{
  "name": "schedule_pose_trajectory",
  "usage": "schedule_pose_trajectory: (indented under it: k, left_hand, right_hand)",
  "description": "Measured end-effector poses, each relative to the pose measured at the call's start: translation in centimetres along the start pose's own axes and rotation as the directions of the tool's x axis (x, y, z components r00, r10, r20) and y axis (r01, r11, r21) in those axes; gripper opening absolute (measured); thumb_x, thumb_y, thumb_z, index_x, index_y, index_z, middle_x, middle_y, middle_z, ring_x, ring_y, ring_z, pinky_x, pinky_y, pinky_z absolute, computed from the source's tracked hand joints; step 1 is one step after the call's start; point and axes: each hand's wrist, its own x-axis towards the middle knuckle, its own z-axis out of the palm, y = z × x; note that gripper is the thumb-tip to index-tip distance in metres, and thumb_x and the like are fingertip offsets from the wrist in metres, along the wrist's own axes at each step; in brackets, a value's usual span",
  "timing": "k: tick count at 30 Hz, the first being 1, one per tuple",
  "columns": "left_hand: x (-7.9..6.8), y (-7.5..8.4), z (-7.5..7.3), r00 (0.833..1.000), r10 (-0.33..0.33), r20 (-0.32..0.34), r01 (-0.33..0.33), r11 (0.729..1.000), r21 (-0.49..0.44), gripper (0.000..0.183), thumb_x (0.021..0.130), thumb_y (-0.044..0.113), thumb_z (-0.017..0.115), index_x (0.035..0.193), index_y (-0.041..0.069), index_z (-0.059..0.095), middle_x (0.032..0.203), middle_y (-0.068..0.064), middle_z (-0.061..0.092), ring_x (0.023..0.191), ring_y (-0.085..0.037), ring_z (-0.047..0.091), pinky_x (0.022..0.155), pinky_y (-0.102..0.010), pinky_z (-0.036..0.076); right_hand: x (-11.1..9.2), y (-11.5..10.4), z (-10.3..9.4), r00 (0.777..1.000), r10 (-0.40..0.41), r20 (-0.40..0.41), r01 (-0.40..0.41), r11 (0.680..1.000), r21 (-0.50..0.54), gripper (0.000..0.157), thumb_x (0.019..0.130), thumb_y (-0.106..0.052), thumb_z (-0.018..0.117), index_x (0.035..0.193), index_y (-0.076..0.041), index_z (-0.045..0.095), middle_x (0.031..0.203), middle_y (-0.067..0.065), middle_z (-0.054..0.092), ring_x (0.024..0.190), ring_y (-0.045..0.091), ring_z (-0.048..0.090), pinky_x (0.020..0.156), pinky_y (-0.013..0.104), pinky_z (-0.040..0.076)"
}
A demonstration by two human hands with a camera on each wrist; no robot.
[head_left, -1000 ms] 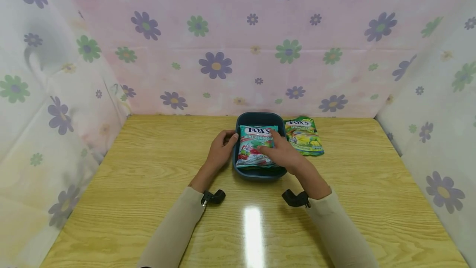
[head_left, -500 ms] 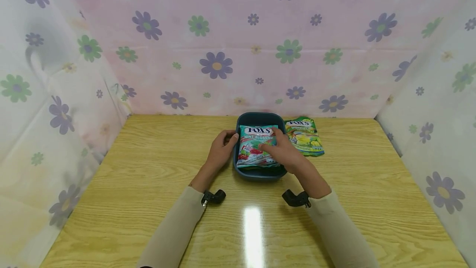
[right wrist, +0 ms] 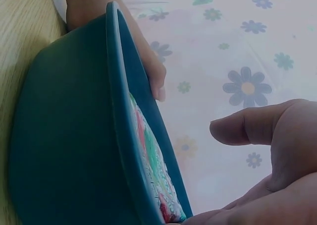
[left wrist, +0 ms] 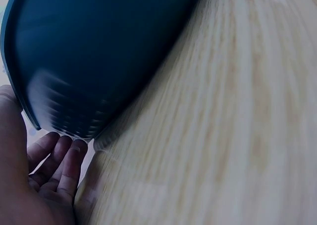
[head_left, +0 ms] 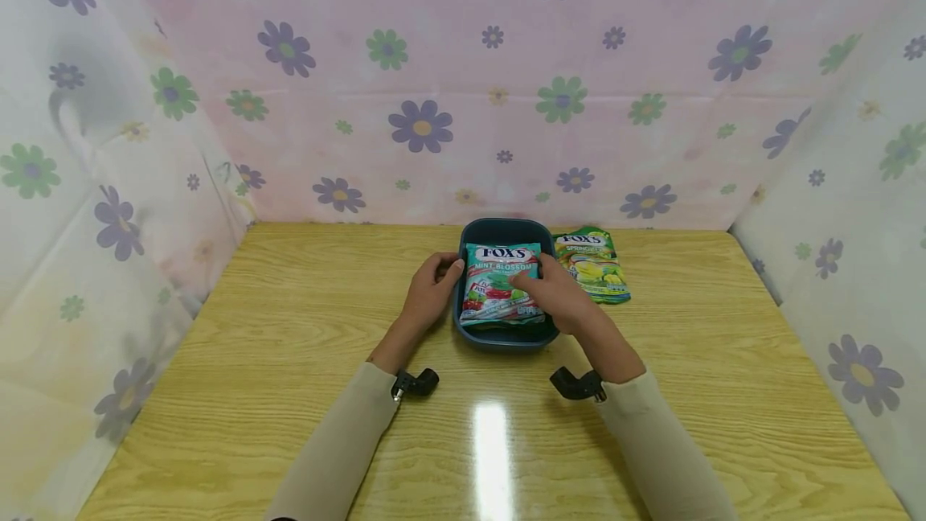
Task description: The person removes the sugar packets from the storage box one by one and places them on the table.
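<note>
A dark blue-green plastic bin (head_left: 506, 342) stands on the table near the back. Inside it lies a teal candy bag (head_left: 495, 284) labelled Fox's Mint Blossom, face up. My left hand (head_left: 430, 292) holds the bin's left side, thumb at the rim; in the left wrist view its fingertips (left wrist: 62, 143) meet the outer wall. My right hand (head_left: 564, 296) reaches over the right rim at the bag's right edge. In the right wrist view its thumb (right wrist: 237, 128) is stretched out, apart from the bag (right wrist: 156, 160), while the other fingers are partly cut off at the bottom.
A green and yellow Fox's candy bag (head_left: 595, 268) lies flat just right of the bin, close to the back edge. Behind the wooden table (head_left: 325, 296) hangs a flowered curtain (head_left: 463, 127), which continues along both sides.
My right hand has slid a little to the right across the mint candy bag toward its right edge, uncovering more of its front. The left hand and bin have barely moved.
</note>
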Motion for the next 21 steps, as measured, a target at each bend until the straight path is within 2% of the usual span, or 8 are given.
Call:
schedule_pose_trajectory:
  k: [6,12,21]
  left_hand:
    - [0.06,-0.03,0.06,1.000,-0.002,-0.002,0.002,1.000,0.007,0.042,0.111,0.032,0.057,0.140,0.002,0.062,0.133,-0.016,0.065,0.114,-0.029,0.062,0.101,-0.043,0.050]
    - [0.06,-0.13,0.04,1.000,0.002,0.000,-0.002,1.000,0.003,0.041,0.111,0.033,0.057,0.140,0.003,0.062,0.132,-0.016,0.065,0.114,-0.029,0.063,0.101,-0.043,0.050]
    - [0.12,-0.30,0.07,1.000,-0.007,-0.005,0.007,1.000,-0.007,0.043,0.111,0.034,0.058,0.140,0.003,0.062,0.132,-0.017,0.065,0.114,-0.030,0.063,0.102,-0.044,0.050]
  right_hand:
    - [0.14,0.06,-0.25,1.000,0.006,-0.019,-0.006,1.000,0.003,0.086,0.110,-0.022,0.057,0.165,0.010,0.000,0.172,0.030,0.011,0.157,0.045,0.022,0.124,0.060,0.027]
    - [0.14,-0.05,-0.28,0.999,0.028,-0.046,-0.028,0.999,-0.015,0.085,0.109,-0.023,0.059,0.164,0.013,0.004,0.172,0.031,0.011,0.159,0.046,0.018,0.125,0.059,0.026]
    - [0.38,-0.06,-0.50,0.997,0.062,-0.041,-0.061,0.998,0.011,0.079,0.111,-0.024,0.057,0.164,0.013,0.011,0.170,0.030,0.021,0.155,0.045,0.030,0.123,0.060,0.031]
